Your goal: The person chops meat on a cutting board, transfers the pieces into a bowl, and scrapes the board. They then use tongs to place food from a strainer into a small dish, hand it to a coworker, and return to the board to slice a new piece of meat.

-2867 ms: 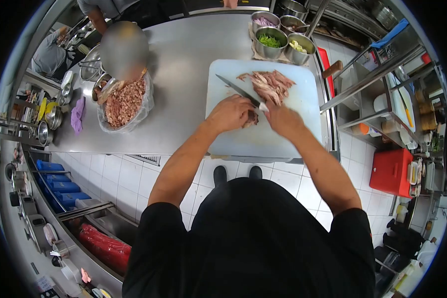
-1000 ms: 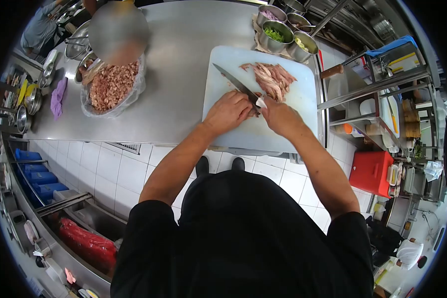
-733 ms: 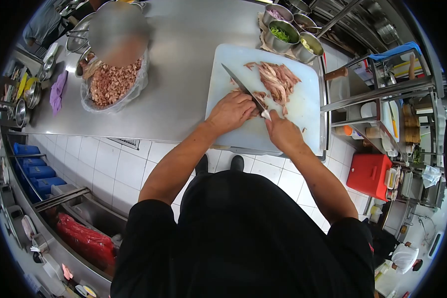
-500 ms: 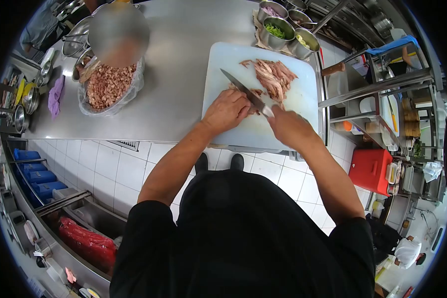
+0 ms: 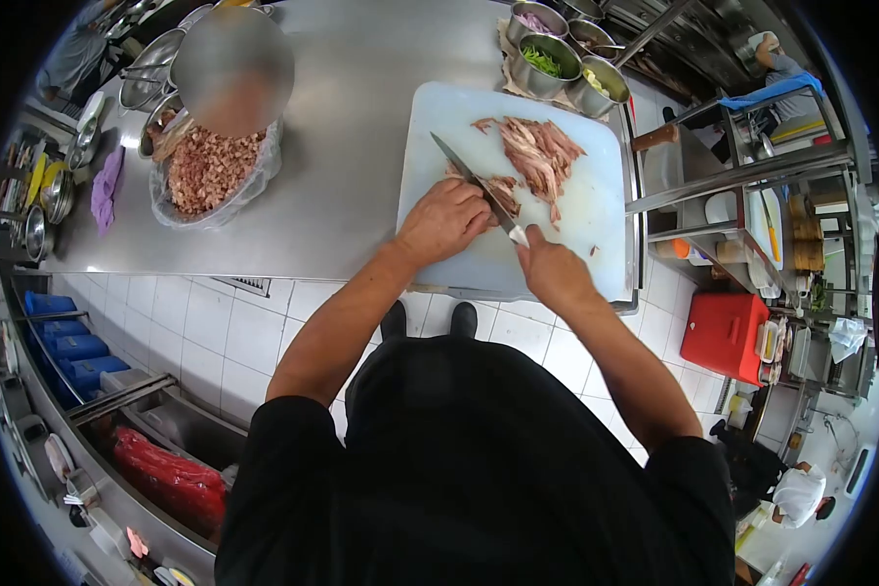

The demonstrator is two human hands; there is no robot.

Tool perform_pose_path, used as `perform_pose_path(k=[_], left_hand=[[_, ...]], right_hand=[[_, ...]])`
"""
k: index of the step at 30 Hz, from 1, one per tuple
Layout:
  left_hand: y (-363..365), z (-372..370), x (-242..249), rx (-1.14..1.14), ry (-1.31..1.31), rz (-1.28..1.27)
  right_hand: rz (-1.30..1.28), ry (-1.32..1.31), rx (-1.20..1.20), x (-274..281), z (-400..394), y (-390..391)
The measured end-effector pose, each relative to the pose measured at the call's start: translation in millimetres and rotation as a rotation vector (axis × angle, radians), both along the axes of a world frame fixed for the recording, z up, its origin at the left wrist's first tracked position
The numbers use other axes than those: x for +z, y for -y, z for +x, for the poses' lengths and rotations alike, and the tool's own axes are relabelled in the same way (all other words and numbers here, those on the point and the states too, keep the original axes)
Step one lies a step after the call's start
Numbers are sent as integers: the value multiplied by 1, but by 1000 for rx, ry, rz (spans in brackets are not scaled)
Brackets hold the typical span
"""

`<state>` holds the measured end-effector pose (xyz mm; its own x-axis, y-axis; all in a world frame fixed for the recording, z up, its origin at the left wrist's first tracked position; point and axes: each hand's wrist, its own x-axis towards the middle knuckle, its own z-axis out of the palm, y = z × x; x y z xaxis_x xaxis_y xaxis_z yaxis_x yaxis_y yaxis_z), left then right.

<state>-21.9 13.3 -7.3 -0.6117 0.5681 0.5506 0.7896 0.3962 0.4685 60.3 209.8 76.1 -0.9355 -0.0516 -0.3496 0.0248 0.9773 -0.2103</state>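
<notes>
Gripping the knife (image 5: 474, 184) by its handle, the right hand (image 5: 549, 272) has its fingers closed tight around it, the blade angled up and left across the white cutting board (image 5: 596, 210). The left hand (image 5: 443, 220) lies just beside the blade with fingers curled down, pressing on a small piece of meat (image 5: 503, 190) near the middle of the board; how firmly it holds that piece cannot be told. A larger heap of sliced meat (image 5: 540, 151) lies further back on the board. The clear risk is a cut: the left knuckles sit almost against the steel, so a slip on the greasy meat could bring the edge onto the fingers. The board's near edge seems to hang past the rim of the steel surface (image 5: 361, 107), so hard pressure there might tip or shift it. Behind the board stand metal bowls: one (image 5: 542, 66) with chopped greens, one (image 5: 597, 88) with pale pieces, one (image 5: 530, 20) with purple slices. To the left a bag-lined bowl (image 5: 213, 171) holds a mound of chopped meat.
</notes>
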Motion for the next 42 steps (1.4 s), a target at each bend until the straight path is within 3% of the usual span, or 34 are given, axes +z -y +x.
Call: perform_pose_path(k=[2, 7, 10, 14, 15, 18, 24, 27, 30, 36, 40, 42], left_hand=[[3, 3, -2, -5, -1, 7], [3, 7, 7, 34, -54, 29], [7, 5, 3, -25, 40, -22], [11, 11, 0, -20, -8, 5], [12, 12, -2, -23, 1, 10], [10, 10, 3, 3, -3, 19], [17, 0, 3, -49, 1, -52], [17, 6, 3, -45, 40, -11], [18, 10, 0, -3, 12, 14], [21, 4, 1, -53, 10, -42], [22, 4, -3, 67, 124, 167], [29, 1, -4, 117, 59, 109]], right_hand=[[-29, -63, -7, -15, -1, 5], [-14, 64, 56, 37, -19, 8], [45, 119, -38, 16, 3, 10], [2, -38, -17, -10, -6, 17], [-44, -115, 27, -7, -10, 14], [-8, 20, 40, 34, -13, 16], [7, -41, -64, -15, 5, 23], [-35, -75, 28, 2, -14, 19], [-11, 144, -24, 43, -8, 27], [-48, -128, -45, -14, 6, 30], [-88, 48, -6, 26, -17, 23], [-101, 109, -67, 33, -4, 32]])
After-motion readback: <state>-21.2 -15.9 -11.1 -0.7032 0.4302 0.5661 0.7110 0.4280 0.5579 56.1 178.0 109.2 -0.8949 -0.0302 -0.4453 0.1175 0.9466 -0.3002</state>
